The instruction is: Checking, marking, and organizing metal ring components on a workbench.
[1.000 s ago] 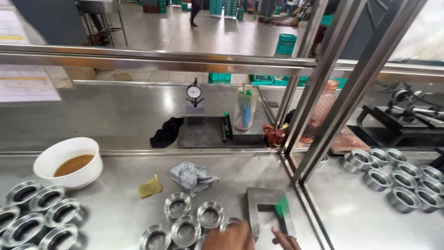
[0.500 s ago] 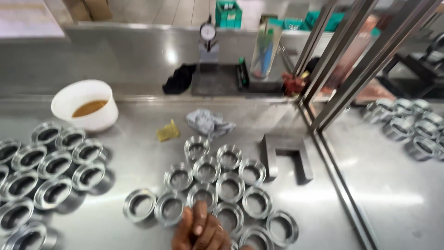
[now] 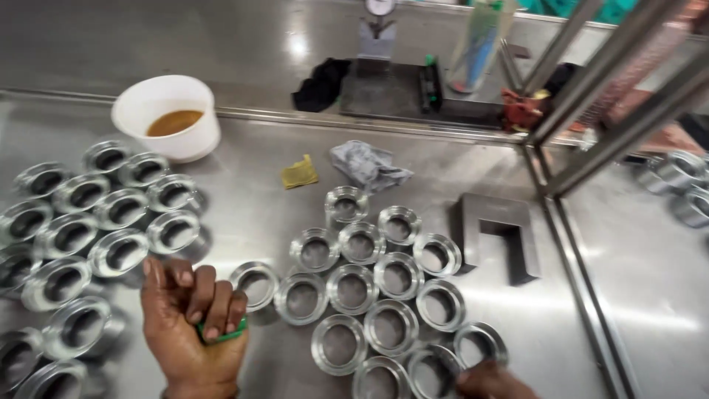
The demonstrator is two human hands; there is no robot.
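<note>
Steel bench (image 3: 281,199) holding two groups of metal rings. Left hand (image 3: 193,325), near left, is fisted around a small green item (image 3: 221,336), just beside a ring (image 3: 255,283). Right hand (image 3: 491,382), at near edge, mostly out of view, touches a ring (image 3: 436,369) of the middle group; grip cannot be told. Far left: white bowl (image 3: 168,125) of brown liquid. Centre: yellow scrap (image 3: 299,173), grey rag (image 3: 365,165). Right: grey U-block (image 3: 493,235).

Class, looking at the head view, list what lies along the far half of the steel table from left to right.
White bowl of brown liquid → yellow scrap → grey rag → grey U-shaped block.
</note>
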